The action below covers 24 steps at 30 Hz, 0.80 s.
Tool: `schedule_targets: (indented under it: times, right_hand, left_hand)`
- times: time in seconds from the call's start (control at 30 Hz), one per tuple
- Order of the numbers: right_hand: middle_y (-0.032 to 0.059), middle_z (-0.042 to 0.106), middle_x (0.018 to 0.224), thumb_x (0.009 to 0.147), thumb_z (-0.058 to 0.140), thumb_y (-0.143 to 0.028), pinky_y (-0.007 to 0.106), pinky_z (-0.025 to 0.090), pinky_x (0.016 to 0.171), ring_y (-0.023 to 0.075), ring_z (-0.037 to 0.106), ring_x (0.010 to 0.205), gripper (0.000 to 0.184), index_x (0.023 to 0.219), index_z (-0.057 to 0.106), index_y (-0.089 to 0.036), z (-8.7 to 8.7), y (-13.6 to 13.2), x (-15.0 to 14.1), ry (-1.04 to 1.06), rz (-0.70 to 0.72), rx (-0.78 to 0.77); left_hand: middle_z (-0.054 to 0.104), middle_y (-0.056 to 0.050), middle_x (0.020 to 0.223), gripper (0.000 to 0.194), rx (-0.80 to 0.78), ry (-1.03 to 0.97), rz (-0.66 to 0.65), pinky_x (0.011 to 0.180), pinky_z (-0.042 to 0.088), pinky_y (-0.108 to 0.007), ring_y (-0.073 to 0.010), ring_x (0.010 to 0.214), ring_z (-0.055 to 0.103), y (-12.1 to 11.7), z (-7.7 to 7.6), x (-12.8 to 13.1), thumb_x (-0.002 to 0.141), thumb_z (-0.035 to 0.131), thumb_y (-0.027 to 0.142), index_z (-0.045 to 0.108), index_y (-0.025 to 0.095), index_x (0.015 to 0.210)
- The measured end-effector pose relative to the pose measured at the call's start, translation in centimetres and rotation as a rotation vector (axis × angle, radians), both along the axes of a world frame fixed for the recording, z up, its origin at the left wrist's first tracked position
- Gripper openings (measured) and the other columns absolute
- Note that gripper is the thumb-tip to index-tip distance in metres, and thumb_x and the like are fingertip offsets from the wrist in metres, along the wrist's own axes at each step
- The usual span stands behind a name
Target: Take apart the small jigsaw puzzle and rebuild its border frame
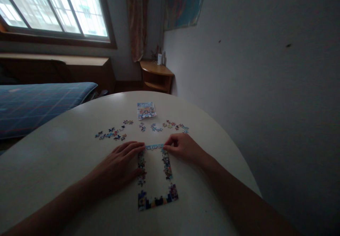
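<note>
A rectangular border of joined jigsaw puzzle pieces [167, 165] lies on the white table, with bare tabletop inside it. Small gaps show low on its left and right sides. My left hand [120, 163] rests along the left side, fingers stretched out and tips at the top left corner. At the top right corner, my right hand [187, 148] pinches a puzzle piece between thumb and forefinger; the fingers mostly hide it. Beyond both hands lie loose puzzle pieces [113, 133] in several clusters. A printed picture sheet [146, 111] lies behind them.
The round white table [209, 200] curves close to a wall [252, 69] on the right. To the left is a bed with a blue plaid cover [47, 105]. A wooden corner shelf [156, 69] stands behind the table, and a barred window [55, 9] is at upper left.
</note>
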State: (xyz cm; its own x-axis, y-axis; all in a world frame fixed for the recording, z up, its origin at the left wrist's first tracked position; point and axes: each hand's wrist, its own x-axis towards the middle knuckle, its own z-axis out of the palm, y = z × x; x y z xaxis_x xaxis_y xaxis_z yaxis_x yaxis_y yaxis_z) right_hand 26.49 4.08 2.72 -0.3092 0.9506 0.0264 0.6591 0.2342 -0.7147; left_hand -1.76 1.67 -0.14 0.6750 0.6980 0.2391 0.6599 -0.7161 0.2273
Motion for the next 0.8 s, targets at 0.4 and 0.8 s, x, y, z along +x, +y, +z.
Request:
schedule_targets:
  times: [0.4,0.8]
  right_hand:
    - [0.0016,0.067,0.074,0.083,0.07,-0.032,0.025,0.041,0.061,0.0119,0.057,0.064,0.016,0.089,0.074,-0.018,0.8,-0.2,0.5,-0.059,0.054,-0.004]
    - [0.0108,0.062,0.117,0.078,0.08,-0.042,0.039,0.043,0.1,0.0248,0.057,0.111,0.049,0.12,0.069,-0.021,2.0,-0.7,1.1,-0.209,0.262,0.109]
  left_hand:
    - [0.051,-0.007,0.148,0.056,-0.011,-0.029,-0.002,0.112,0.041,-0.05,-0.0295,0.136,0.044,-0.1,0.2,0.0,0.094,0.059,0.048,0.044,0.026,0.143]
    - [0.05,-0.006,0.148,0.053,0.008,-0.009,-0.007,0.111,0.042,-0.052,-0.0306,0.136,0.045,0.2,-0.2,-0.2,0.094,0.057,0.051,0.047,0.027,0.141]
